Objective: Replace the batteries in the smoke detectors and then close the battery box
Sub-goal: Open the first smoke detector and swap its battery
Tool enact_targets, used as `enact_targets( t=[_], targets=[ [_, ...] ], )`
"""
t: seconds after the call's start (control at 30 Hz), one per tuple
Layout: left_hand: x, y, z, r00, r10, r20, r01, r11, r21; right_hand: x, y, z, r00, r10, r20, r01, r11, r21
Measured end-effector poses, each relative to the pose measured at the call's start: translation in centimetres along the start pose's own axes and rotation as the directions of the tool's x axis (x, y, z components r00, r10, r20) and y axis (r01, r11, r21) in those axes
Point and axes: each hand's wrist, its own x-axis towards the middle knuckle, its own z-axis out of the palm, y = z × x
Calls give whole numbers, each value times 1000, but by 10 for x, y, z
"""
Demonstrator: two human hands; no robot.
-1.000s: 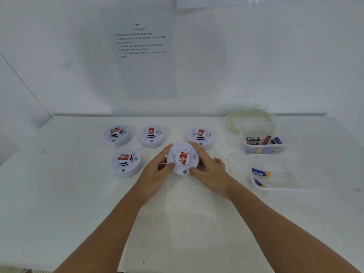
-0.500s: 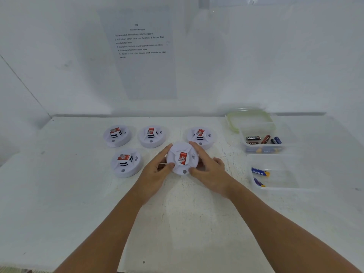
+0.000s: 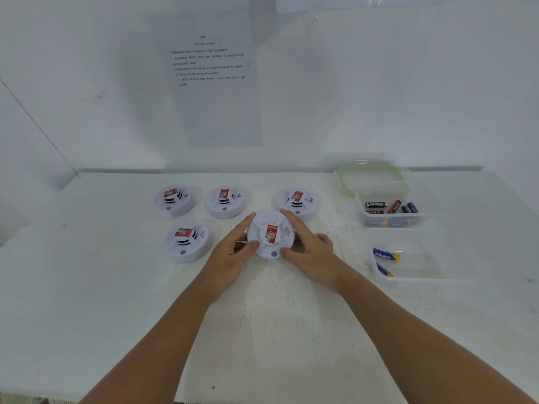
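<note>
A round white smoke detector (image 3: 271,233) with a red label sits face up at the middle of the white table (image 3: 87,287). My left hand (image 3: 230,258) grips its left rim and my right hand (image 3: 312,255) grips its right rim. Several more detectors of the same kind stand around it: one at the left (image 3: 188,242) and three in the back row (image 3: 174,199), (image 3: 225,201), (image 3: 297,201). To the right, a clear box (image 3: 392,221) holds several mixed batteries. A nearer clear box (image 3: 408,275) holds two blue-and-yellow batteries (image 3: 386,254).
A green-rimmed lid (image 3: 369,173) lies behind the far box, near the wall. A printed instruction sheet (image 3: 210,80) hangs on the white back wall. The table's front edge runs along the bottom of the view.
Both hands stay on the middle detector; it has lifted or tilted slightly toward me, otherwise nothing has moved.
</note>
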Motion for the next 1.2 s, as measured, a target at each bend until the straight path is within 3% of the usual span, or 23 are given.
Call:
enact_targets(
  t=[0.63,0.77,0.93,1.07,1.2],
  targets=[
    [0,1,0,1000,3,-12,-3,1000,-8,2,0,2,1000,16,-4,-17,1000,-20],
    [3,-2,-4,996,-29,-82,27,999,-25,8,-3,0,996,77,-44,-80,994,-70],
    [8,3,-13,983,7,-181,29,980,195,25,-11,9,992,114,-51,-122,968,-217],
    [19,4,-22,975,-20,-221,117,891,438,32,-26,12,986,163,-33,-165,931,-325],
    [19,8,-23,981,-28,-194,121,867,484,31,-27,13,984,178,-20,-174,922,-345]
  ],
)
